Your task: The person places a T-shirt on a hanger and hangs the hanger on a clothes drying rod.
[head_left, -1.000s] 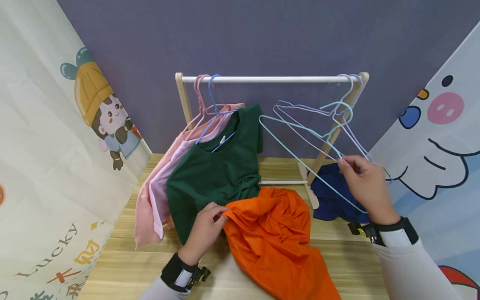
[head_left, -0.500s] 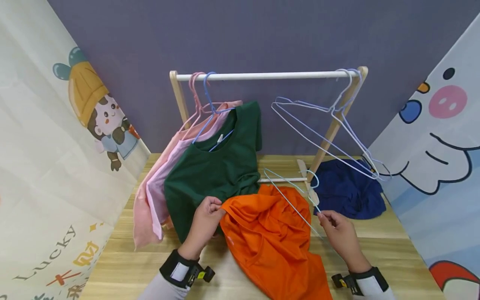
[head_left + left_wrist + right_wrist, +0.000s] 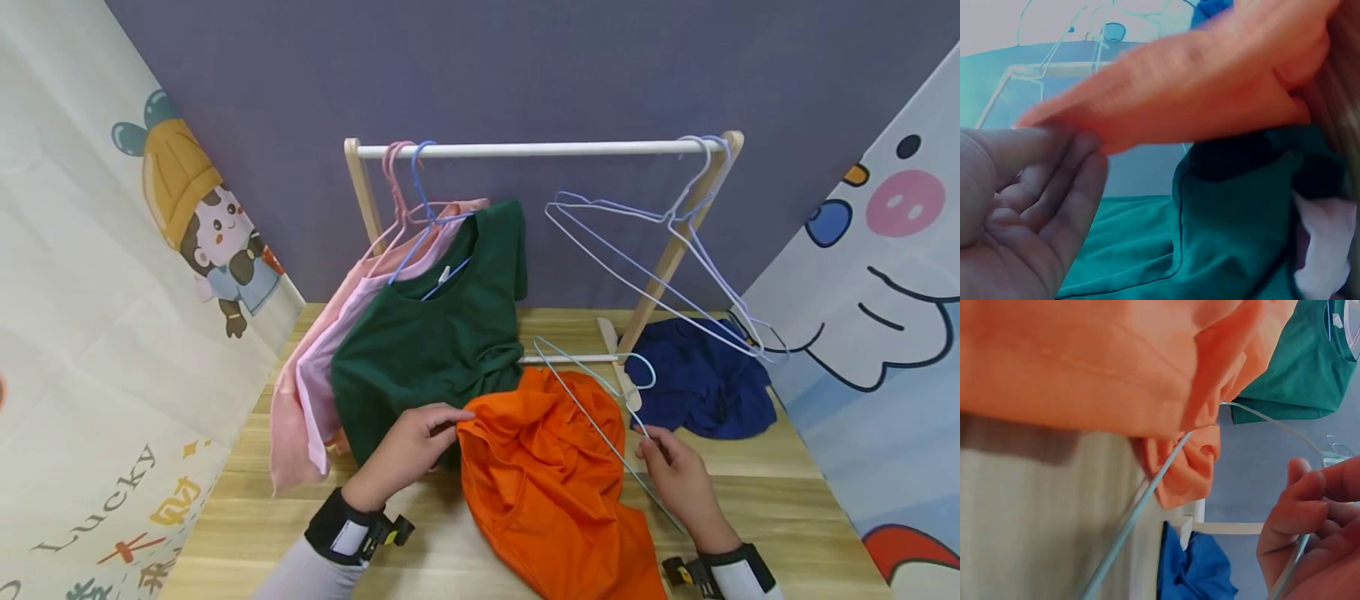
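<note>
My left hand (image 3: 408, 446) pinches the upper left edge of a crumpled orange shirt (image 3: 555, 492) lying on the table; the left wrist view shows that cloth edge (image 3: 1185, 94) lifted between thumb and fingers. On the right, my right hand (image 3: 678, 483) holds a pale green wire hanger (image 3: 1138, 512) near its shoulder, between curled fingers and thumb. The hanger lies tilted over the orange shirt's right side, its hook pointing right. Just behind my left hand hangs a dark green shirt (image 3: 435, 342) on a blue hanger (image 3: 417, 179).
A small rack with a white bar (image 3: 540, 150) stands behind. Pink shirts (image 3: 300, 408) hang at its left. Bare white and lilac hangers (image 3: 667, 218) hang at its right end. A bunched navy garment (image 3: 697, 383) lies on the wooden table (image 3: 780, 508) beside the rack's right foot.
My right hand has brought the green hanger down from beside the hanging hangers to over the orange shirt. My left hand keeps its hold on the shirt edge and has shifted slightly right.
</note>
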Available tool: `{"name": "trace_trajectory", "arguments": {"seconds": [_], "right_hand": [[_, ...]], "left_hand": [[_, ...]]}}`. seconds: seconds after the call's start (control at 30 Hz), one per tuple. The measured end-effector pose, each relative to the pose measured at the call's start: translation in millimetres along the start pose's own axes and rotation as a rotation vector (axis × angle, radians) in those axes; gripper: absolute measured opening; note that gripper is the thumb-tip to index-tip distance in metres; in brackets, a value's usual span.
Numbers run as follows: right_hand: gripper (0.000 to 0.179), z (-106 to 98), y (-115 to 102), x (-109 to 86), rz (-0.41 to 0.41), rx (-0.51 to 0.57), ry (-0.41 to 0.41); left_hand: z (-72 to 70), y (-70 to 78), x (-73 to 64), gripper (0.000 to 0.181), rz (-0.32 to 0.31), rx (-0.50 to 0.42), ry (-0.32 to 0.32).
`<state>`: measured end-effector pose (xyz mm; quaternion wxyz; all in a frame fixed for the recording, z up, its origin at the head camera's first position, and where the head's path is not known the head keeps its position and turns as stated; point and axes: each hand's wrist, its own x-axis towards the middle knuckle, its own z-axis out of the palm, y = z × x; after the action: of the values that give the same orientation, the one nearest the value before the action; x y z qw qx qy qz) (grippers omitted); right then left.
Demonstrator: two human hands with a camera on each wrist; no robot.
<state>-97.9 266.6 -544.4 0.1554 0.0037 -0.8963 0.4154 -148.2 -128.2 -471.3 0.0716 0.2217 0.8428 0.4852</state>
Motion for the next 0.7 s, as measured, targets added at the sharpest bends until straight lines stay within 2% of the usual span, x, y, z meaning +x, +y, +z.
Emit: {"name": "trace_trajectory", "arguments": {"seconds": [0.27,0.33,0.43,0.53,0.7], "right_hand": [[0.024,1,-13,19.6,-0.024,-0.05,-0.027],[0.024,3,-16,26.0,-0.043,-0.049,-0.024],[0.015,6,-19,36.3,-0.08,-0.054,-0.002],[0.009,9,-20,44.9,-0.093,-0.048,0.019],[0.013,7,-22,49.4,-0.076,-0.051,0.059]], "left_hand": [[6.5,6.1,8.2,0.015,0.374,0.2,0.064],[9.6,9.9,10.4,0.014,0.468,0.214,0.055],[13.4,17.6,13.7,0.012,0.581,0.171,0.024],[14.9,26.2,14.7,0.012,0.617,0.14,0.016],[14.9,37.9,13.5,0.012,0.544,0.158,0.038]]}}
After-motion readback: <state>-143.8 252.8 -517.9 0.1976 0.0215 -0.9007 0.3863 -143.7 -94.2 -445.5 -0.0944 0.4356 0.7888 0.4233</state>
